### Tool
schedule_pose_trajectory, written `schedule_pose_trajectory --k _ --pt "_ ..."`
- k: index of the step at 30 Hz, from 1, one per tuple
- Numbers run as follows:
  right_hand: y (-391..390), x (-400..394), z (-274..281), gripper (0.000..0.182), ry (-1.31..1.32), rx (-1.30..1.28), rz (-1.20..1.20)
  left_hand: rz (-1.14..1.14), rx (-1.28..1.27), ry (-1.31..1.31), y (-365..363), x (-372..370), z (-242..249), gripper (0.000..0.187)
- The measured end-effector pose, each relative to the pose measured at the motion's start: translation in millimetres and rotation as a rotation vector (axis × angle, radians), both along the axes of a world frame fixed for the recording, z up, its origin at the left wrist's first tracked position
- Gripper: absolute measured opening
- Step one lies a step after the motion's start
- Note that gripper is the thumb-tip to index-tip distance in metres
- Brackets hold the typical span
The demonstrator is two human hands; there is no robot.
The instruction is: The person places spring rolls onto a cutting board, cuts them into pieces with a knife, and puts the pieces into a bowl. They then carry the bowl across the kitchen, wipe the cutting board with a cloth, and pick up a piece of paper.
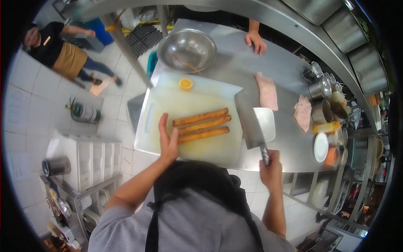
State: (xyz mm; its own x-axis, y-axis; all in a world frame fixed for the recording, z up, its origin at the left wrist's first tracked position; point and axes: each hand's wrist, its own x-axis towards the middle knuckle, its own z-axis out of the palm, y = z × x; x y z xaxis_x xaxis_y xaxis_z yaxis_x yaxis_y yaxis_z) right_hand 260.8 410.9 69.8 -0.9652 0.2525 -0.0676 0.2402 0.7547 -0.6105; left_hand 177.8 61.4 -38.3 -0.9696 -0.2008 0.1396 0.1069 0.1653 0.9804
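Three long fried rolls (202, 127) lie side by side on a white cutting board (163, 92). At their left ends is my left hand (168, 140), fingers stretched out and upright, seemingly against the ends of the lower rolls. My right hand (271, 168) is wrapped round the handle of a cleaver (251, 122). The broad blade points up and away over the board's right edge, partly covering a white square dish (266, 124). A halved lemon (185, 84) sits cut side up near the board's far edge.
A large steel bowl (187, 50) with a thin stick stands behind the board. Pink folded cloths (267, 91) lie to the right, before several pots (321, 86) and a white plate (321, 147). Another person's hand (255, 42) rests on the far table edge. A person (63, 50) walks at left.
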Motion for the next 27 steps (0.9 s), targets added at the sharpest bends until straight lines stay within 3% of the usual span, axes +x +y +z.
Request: schedule_pose_trajectory --k 4,8,15,19,20,21,23,26,27 --pt "-32 16 -33 0.038 0.041 0.252 0.141 0.058 0.036 0.05 13 0 -10 0.061" --pt "-44 27 -37 0.039 0.032 0.221 0.15 0.084 0.103 0.043 15 -5 -10 0.06" --pt "-41 18 -32 0.04 -0.067 0.193 0.084 0.191 -0.194 0.169 -23 -15 18 0.071" --pt "-31 10 -43 0.041 -0.195 0.18 0.154 -0.116 -0.592 0.193 -29 -22 38 0.082" --pt "-30 10 -48 0.041 -0.154 0.141 0.176 -0.269 -0.582 0.128 -25 -24 39 0.097" --pt "-31 11 -51 0.039 -0.132 0.154 0.175 -0.273 -0.874 0.182 -15 -21 43 0.101" --pt "-33 8 -43 0.038 -0.1 0.165 0.196 -0.363 -0.997 0.226 -4 -22 53 0.105" --pt "-33 4 -34 0.035 -0.131 0.186 0.15 -0.4 -1.03 0.172 9 -30 65 0.101" --pt "-30 2 -35 0.033 -0.085 0.097 0.171 -0.325 -1.069 0.341 8 -33 69 0.08"
